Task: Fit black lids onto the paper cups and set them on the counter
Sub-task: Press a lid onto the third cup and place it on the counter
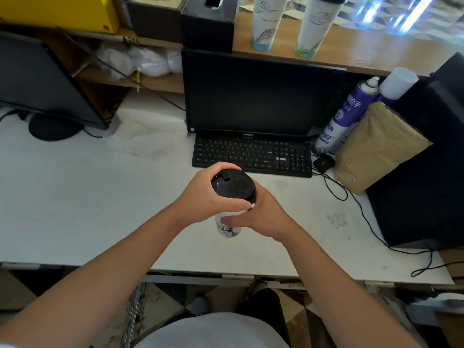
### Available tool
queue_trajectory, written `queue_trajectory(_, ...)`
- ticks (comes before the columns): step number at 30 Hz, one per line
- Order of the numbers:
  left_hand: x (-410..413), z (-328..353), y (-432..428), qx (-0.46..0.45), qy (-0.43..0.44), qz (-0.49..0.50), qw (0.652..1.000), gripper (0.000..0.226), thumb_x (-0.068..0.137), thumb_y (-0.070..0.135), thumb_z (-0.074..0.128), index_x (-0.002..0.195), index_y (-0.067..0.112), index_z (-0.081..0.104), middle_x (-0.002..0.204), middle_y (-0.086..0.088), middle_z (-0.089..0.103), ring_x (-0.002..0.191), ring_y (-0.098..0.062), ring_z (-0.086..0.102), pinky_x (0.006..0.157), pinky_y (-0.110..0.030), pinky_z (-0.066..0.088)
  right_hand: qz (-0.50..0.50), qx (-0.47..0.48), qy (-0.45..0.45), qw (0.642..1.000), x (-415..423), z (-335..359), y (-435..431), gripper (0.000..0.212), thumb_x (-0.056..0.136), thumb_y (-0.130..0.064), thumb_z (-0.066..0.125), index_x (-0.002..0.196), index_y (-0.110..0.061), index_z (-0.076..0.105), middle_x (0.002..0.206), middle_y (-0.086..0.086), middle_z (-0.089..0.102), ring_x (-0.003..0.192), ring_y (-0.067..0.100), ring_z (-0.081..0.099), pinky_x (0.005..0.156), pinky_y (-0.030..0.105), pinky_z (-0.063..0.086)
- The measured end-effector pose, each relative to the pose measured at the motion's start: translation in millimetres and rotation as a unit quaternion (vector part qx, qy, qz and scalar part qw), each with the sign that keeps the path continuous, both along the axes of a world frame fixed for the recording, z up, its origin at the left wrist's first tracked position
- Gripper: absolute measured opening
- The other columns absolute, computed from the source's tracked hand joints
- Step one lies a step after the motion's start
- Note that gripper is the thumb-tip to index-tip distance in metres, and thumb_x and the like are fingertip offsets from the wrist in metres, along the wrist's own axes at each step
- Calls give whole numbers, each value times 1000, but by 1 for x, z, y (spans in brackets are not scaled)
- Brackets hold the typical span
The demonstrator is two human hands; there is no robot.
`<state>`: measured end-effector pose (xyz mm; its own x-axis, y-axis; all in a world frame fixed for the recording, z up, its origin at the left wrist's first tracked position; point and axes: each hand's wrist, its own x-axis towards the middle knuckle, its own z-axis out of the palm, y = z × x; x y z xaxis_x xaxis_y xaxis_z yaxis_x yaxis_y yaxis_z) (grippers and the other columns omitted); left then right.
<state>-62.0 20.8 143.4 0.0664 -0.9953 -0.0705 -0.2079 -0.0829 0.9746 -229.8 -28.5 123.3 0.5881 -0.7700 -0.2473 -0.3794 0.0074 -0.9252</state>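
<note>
A white paper cup with a dark drawing stands in front of the keyboard, held above the white desk. A black lid sits on its top. My left hand wraps around the lid's rim from the left. My right hand grips the cup body just under the lid from the right. On the raised wooden counter at the back stand two more white printed cups; the right one carries a black lid, the left one's top is cut off by the frame.
A black keyboard and monitor lie just behind the hands. Spray cans, a brown paper bag and a black box crowd the right. A second monitor and crumpled plastic are on the left.
</note>
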Motion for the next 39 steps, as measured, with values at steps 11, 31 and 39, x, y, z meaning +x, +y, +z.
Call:
queue_trajectory(11,16,24,-1,-10,26,-82,996,64,60,26,85,121,26,65,119,7,69,116,-18,64,90,-35,60,60,19,-28,998,5,18,-4,72,70,1,89,123,-38,59,111,-17,73,106,3,69,87,22,57)
queue_trajectory(31,8,-46,13,12,-79,45,996,76,66,34,92,130,38,51,118,27,61,111,7,57,91,-24,55,-57,79,-51,994,13,-46,2,84,69,6,89,137,-25,53,129,-5,66,111,8,66,87,27,60)
queue_trajectory(39,-1,-100,31,85,30,105,990,86,80,18,84,149,32,35,136,17,49,125,-3,50,101,-21,48,-181,246,-91,948,14,-67,16,50,94,8,44,127,-21,69,130,2,67,104,29,68,90,47,62)
